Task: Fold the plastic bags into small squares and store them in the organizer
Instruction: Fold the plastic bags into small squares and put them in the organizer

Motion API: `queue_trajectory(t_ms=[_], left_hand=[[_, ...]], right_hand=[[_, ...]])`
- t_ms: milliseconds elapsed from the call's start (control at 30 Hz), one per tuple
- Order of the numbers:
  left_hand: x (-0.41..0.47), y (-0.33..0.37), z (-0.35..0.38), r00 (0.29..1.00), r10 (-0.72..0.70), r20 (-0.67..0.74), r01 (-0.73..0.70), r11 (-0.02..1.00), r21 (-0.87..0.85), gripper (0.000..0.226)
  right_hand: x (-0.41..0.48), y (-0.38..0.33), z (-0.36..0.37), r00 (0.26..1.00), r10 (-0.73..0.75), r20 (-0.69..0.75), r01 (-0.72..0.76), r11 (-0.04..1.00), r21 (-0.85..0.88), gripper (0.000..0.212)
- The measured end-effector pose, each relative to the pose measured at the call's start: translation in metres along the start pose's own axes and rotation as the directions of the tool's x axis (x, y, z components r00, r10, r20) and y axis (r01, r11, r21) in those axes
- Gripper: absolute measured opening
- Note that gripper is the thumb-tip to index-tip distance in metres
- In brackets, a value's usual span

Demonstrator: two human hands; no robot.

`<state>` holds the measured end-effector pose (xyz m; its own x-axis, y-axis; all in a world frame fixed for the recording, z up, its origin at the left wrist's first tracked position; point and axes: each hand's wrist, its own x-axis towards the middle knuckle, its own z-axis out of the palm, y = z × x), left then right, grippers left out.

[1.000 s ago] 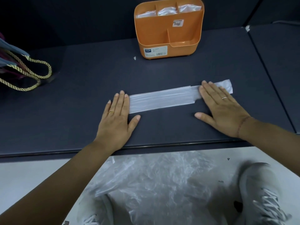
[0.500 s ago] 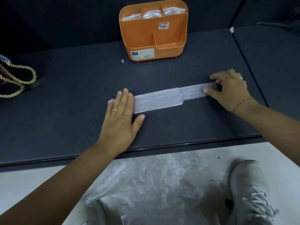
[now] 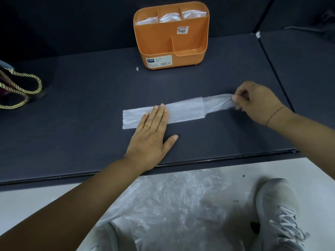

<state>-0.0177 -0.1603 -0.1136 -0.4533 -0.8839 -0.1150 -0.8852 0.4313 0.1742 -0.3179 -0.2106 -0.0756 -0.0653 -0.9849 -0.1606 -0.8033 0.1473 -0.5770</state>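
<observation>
One bag (image 3: 184,111) end in right grip (image 3: 259,104).

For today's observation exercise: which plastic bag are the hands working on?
The long strip on the table: the left hand presses it, the right hand pinches its end. Others sit in the organizer or lie crumpled on the floor.

One orange organizer (image 3: 157,42) stands on one dark table (image 3: 90,109) and carries two labels (image 3: 159,62). Three folded bags (image 3: 169,17) fill its three back compartments. Two hands, the left hand (image 3: 152,134) and the right hand (image 3: 257,102), touch one plastic strip (image 3: 184,110). One gold ring (image 3: 147,126), two rope handles (image 3: 21,87) and one laced shoe (image 3: 277,211) show.
</observation>
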Motion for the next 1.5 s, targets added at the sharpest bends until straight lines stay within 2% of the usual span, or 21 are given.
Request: queue_trajectory(t_ms=[100,167,233,300,400,467,567,700,900,967,1033,1067,1100,1200,1300,1400,1500], left_hand=[[0.001,-0.007,-0.002,0.999,0.046,0.005,-0.046,0.999,0.003,0.078],[0.003,-0.012,-0.003,0.997,0.076,0.018,-0.076,0.997,0.015,0.08],[0.005,-0.017,-0.005,0.994,0.105,0.023,-0.106,0.994,0.03,0.081],[0.007,-0.022,-0.006,0.991,0.134,0.027,-0.135,0.99,0.039,0.08],[0.011,-0.03,-0.007,0.984,0.172,0.033,-0.174,0.984,0.043,0.079],[0.013,-0.037,-0.008,0.98,0.197,0.037,-0.199,0.978,0.057,0.08],[0.017,-0.046,-0.011,0.973,0.225,0.041,-0.228,0.972,0.062,0.082],[0.019,-0.051,-0.013,0.971,0.236,0.035,-0.238,0.969,0.064,0.082],[0.018,-0.05,-0.012,0.972,0.233,0.026,-0.235,0.97,0.065,0.081],[0.018,-0.051,-0.012,0.971,0.238,0.019,-0.238,0.969,0.062,0.08],[0.018,-0.051,-0.011,0.97,0.241,0.021,-0.242,0.968,0.06,0.079],[0.018,-0.052,-0.01,0.97,0.243,0.025,-0.244,0.968,0.06,0.079],[0.018,-0.052,-0.01,0.969,0.244,0.027,-0.246,0.968,0.059,0.079],[0.018,-0.053,-0.012,0.971,0.236,0.038,-0.238,0.968,0.073,0.079],[0.014,-0.03,-0.014,0.974,0.225,0.014,-0.225,0.972,0.06,0.083],[0.005,0.018,-0.007,0.962,0.27,-0.038,-0.271,0.961,-0.054,0.087],[-0.002,0.062,0.0,0.96,0.262,-0.094,-0.276,0.941,-0.196,0.089]], right_hand=[[-0.004,0.006,-0.008,0.988,0.115,0.106,-0.142,0.946,0.291,0.013],[-0.004,0.011,-0.015,0.974,0.165,0.157,-0.215,0.896,0.389,0.015],[-0.003,0.014,-0.021,0.956,0.202,0.214,-0.276,0.866,0.416,0.023],[-0.002,0.017,-0.024,0.952,0.216,0.215,-0.284,0.887,0.364,0.026],[-0.004,0.017,-0.022,0.983,0.152,0.1,-0.163,0.981,0.107,0.024],[-0.007,0.014,-0.018,0.992,0.099,0.079,-0.098,0.995,-0.018,0.027],[-0.011,0.01,-0.012,0.996,0.053,0.075,-0.045,0.993,-0.109,0.024],[-0.014,0.009,-0.006,0.999,0.018,0.042,-0.014,0.995,-0.095,0.012],[-0.01,0.006,-0.014,0.993,0.023,0.117,-0.007,0.991,-0.135,0.017],[-0.011,0.002,-0.02,0.989,0.09,0.116,-0.099,0.992,0.083,0.014],[-0.016,-0.003,-0.023,0.963,0.179,0.204,-0.25,0.875,0.415,0.012],[-0.017,-0.004,-0.023,0.945,0.2,0.258,-0.308,0.809,0.5,0.011],[-0.017,-0.003,-0.024,0.931,0.209,0.299,-0.342,0.787,0.513,0.013],[-0.018,-0.001,-0.027,0.883,0.196,0.427,-0.388,0.817,0.426,0.02],[-0.023,0.0,-0.036,0.806,0.181,0.563,-0.426,0.838,0.341,0.016],[-0.037,-0.001,-0.038,0.711,0.147,0.687,-0.463,0.834,0.301,0.015],[-0.054,-0.007,-0.039,0.621,0.039,0.783,-0.463,0.824,0.326,0.028]])
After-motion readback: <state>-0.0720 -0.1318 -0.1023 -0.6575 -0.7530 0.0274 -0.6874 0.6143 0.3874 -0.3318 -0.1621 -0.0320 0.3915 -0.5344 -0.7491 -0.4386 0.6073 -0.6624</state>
